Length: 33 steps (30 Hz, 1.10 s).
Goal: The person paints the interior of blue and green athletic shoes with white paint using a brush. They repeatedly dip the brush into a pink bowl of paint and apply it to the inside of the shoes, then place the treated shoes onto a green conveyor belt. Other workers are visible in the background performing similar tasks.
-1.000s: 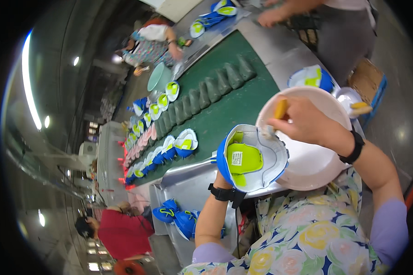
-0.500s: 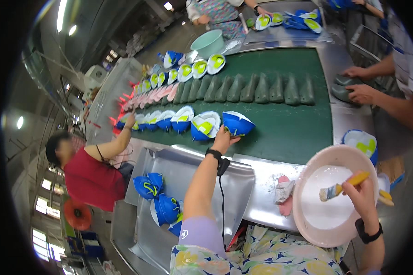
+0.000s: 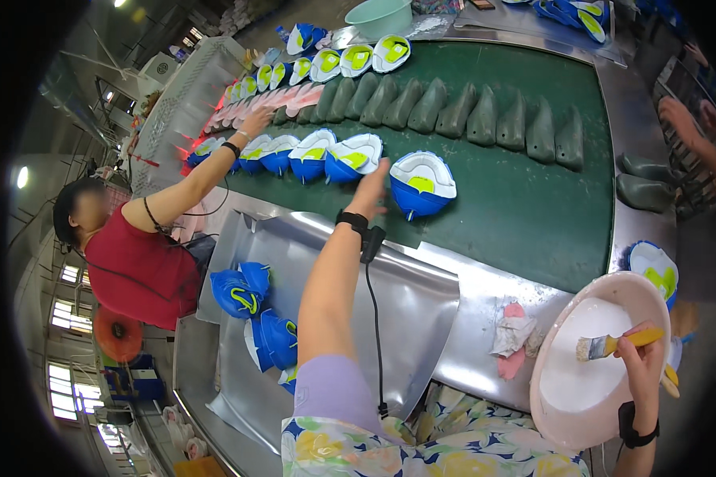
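My left hand reaches over the green belt with its fingers stretched out, empty. It lies between two blue shoe uppers with white and lime linings: one just right of it and one at its upper left. My right hand grips the yellow handle of a paintbrush. The brush's wet bristles are over a pale pink basin of white liquid.
Dark green shoe lasts and pink insole-like pieces line the green belt. Blue uppers lie in a metal tray. A co-worker in red reaches in from the left; another person's hands are blurred at right.
My left hand has let go of the blue upper, which now stands on the belt with its opening up. The co-worker at right no longer holds the dark lasts. The whole view has shifted.
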Available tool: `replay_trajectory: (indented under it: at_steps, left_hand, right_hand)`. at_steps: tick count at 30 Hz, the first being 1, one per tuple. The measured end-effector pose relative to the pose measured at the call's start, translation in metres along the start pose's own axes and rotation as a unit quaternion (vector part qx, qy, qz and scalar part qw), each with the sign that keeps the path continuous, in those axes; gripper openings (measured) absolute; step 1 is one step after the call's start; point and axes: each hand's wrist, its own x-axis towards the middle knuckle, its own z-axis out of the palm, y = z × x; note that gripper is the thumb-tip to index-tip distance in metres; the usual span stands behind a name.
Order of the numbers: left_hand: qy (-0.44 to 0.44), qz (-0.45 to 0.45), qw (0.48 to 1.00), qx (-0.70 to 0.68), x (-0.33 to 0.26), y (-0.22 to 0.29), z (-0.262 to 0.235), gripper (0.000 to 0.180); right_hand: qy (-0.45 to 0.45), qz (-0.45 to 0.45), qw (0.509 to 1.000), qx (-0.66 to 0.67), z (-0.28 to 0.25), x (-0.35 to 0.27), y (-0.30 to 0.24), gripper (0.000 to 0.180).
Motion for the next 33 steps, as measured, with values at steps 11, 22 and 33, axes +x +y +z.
replay_trajectory:
  at_steps: [11,22,33]
  left_hand:
    - [0.328,0.185,0.923,0.080,-0.023,-0.006,-0.049,0.109]
    - [0.560,0.038,0.765,0.317,-0.231,-0.184,-0.311,0.084]
    - [0.133,0.311,0.926,-0.167,-0.343,-0.062,-0.166,0.055]
  right_hand:
    - [-0.048,-0.051,0.997,-0.013,-0.007,-0.023,0.011,0.012]
    - [-0.072,-0.083,0.993,-0.038,-0.040,-0.033,0.035,0.011]
    - [-0.044,-0.098,0.994,-0.019,-0.051,-0.054,0.054,0.014]
